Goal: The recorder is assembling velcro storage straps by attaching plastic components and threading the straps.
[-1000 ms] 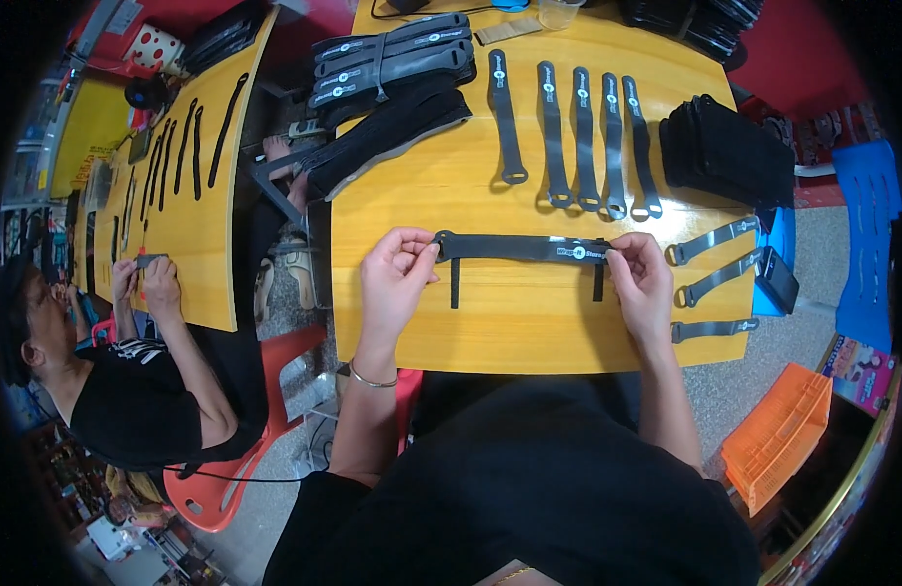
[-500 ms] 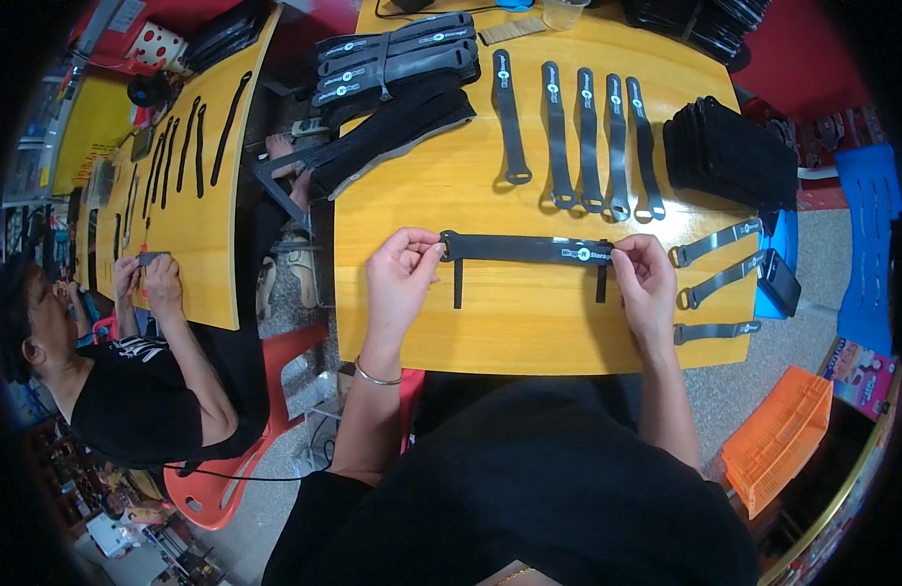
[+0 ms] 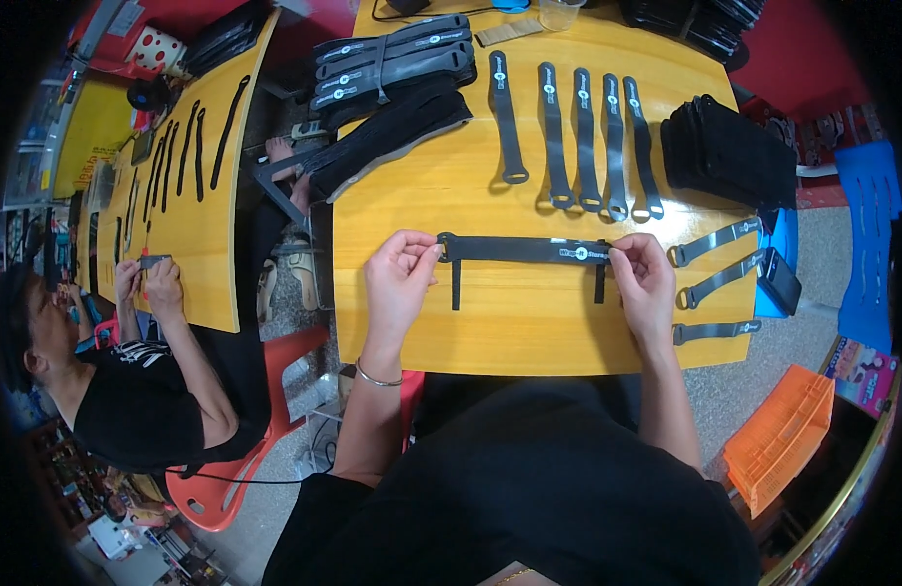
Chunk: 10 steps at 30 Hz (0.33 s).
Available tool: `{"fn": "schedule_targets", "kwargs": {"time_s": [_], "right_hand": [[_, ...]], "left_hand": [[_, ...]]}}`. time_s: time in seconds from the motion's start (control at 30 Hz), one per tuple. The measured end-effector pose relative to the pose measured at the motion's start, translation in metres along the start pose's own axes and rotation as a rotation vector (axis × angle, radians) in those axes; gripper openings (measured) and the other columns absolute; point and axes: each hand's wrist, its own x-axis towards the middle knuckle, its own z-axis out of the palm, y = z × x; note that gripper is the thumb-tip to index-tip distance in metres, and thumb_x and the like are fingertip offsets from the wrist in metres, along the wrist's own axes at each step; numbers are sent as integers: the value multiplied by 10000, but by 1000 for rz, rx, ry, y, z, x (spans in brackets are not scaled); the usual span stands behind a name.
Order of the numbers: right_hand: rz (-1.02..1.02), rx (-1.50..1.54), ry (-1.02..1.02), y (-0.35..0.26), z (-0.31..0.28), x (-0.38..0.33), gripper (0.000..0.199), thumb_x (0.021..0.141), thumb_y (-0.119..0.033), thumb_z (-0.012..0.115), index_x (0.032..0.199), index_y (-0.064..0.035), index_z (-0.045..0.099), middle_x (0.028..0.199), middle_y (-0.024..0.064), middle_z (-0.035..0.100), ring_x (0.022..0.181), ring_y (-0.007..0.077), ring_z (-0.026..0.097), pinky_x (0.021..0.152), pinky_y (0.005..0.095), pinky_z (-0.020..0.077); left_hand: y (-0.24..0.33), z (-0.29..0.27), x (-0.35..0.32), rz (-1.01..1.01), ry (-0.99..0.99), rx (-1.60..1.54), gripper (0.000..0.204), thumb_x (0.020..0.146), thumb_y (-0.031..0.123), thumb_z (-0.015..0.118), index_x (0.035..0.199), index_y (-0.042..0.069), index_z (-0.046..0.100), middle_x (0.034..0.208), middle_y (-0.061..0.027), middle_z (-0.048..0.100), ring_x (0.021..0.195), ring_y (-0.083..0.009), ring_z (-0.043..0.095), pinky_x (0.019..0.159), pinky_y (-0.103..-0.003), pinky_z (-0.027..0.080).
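A black strap (image 3: pixel 514 249) with a white printed label is stretched level between my hands, over the near part of the wooden table (image 3: pixel 392 332). My left hand (image 3: pixel 402 273) pinches its left end, beside a looped tip. The right end is pinched between thumb and fingers of my right hand (image 3: pixel 646 278). Two thin dark strips, a left one (image 3: pixel 457 285) and a right one (image 3: pixel 599 285), point down toward me from near the strap's ends; how they join it I cannot tell. Beyond my hands, several similar straps (image 3: pixel 583 137) lie side by side, their slotted ends toward me.
More straps (image 3: pixel 715 283) lie right of my right hand. A black stack (image 3: pixel 729 151) stands at the right edge, bundled straps (image 3: pixel 392 63) at the back left. An orange crate (image 3: pixel 778 439) is at lower right. A person (image 3: pixel 139 381) works at another table on the left.
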Motion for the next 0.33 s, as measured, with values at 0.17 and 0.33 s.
{"fn": "schedule_targets", "kwargs": {"time_s": [0.17, 0.33], "right_hand": [[1, 7, 0, 4, 0, 1, 61, 852, -34, 587, 898, -17, 550, 771, -21, 549, 656, 24, 499, 591, 148, 417], [-21, 12, -6, 8, -1, 2, 50, 860, -44, 580, 900, -29, 554, 775, -17, 556, 658, 30, 505, 594, 151, 423]], "left_hand": [[-4, -1, 2, 13, -7, 3, 61, 818, -18, 603, 872, -18, 575, 711, -19, 585, 558, -27, 531, 465, -150, 420], [-5, -1, 3, 33, -4, 11, 56, 823, -11, 601, 875, -13, 579, 702, -18, 584, 549, -32, 529, 459, -149, 416]]}}
